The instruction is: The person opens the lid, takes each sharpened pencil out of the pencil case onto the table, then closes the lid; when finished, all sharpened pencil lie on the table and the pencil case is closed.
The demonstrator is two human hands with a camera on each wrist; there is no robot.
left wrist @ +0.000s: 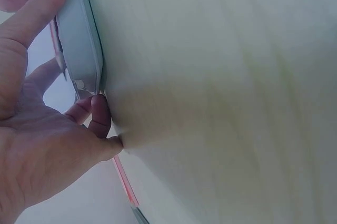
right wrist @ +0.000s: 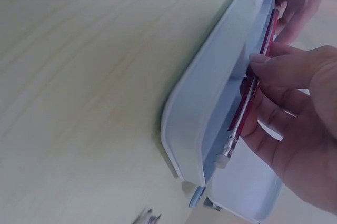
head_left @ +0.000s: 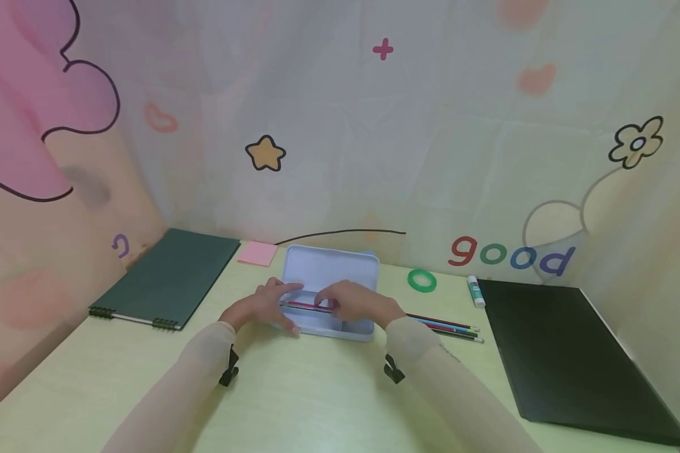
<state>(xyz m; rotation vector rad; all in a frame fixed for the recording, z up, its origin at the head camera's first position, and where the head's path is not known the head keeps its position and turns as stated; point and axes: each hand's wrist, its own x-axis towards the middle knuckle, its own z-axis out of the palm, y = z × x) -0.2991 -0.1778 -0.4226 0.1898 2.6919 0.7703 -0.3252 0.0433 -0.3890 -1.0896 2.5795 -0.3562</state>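
A pale blue pencil case (head_left: 331, 261) lies with its lid raised against the back. My right hand (head_left: 348, 302) pinches a red pencil (right wrist: 245, 105) between thumb and fingers, over the case's lower tray (right wrist: 184, 113). The pencil runs lengthwise along the tray, its white eraser end towards the right wrist camera. At the case's left end my left hand (head_left: 267, 305) holds the side, with the thumb near the front edge and the index finger stretched over the tray. Up close, its smaller fingers (left wrist: 100, 116) curl beside the case's corner.
Several pencils (head_left: 453, 328) lie right of the case. Behind them are a green tape ring (head_left: 422, 280) and a glue stick (head_left: 476, 291). A dark spiral notebook (head_left: 170, 277) and pink sticky notes (head_left: 257, 253) lie left; a large black folder (head_left: 572, 358) lies right.
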